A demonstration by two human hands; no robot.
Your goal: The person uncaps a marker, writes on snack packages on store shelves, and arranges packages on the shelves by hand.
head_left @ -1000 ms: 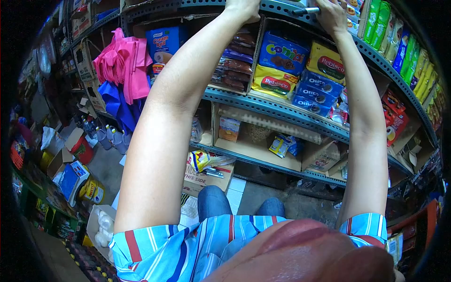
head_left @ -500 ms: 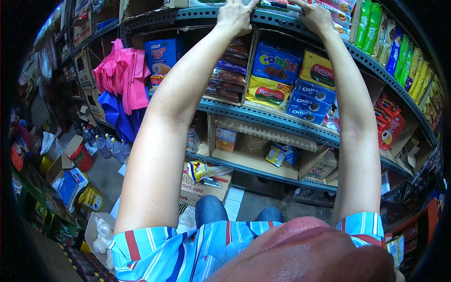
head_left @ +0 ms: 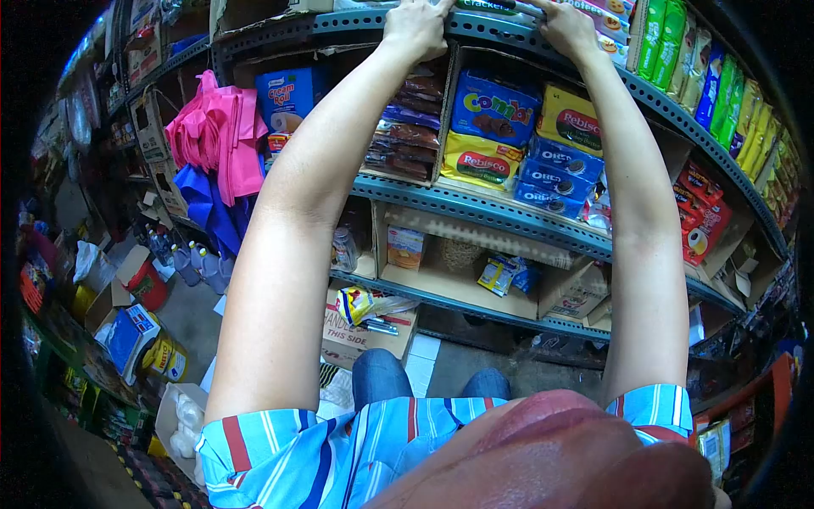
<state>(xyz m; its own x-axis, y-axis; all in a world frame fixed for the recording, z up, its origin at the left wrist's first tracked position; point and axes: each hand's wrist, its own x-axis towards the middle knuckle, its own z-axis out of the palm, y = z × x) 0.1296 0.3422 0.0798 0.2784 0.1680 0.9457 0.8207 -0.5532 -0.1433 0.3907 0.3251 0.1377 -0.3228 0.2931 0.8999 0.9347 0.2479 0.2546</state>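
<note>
Both of my arms reach up to the top shelf in the head view. My left hand is at the left end of a dark cracker pack, with its digits curled against it and partly cut off by the top edge. At the other end, my right hand has a digit pointing inward onto the pack, and its other fingers are bent. Pale biscuit packs lie just right of my right hand. The perforated metal shelf edge runs below both hands.
On the shelf below are a blue Combi pack, yellow Rebisco packs and Oreo packs. Green upright packs stand at the upper right. Pink bags hang at left. A carton sits near my knees.
The view has shifted slightly, and the shelf contents sit a little higher and further left. Both hands stay at the cracker pack on the top shelf.
</note>
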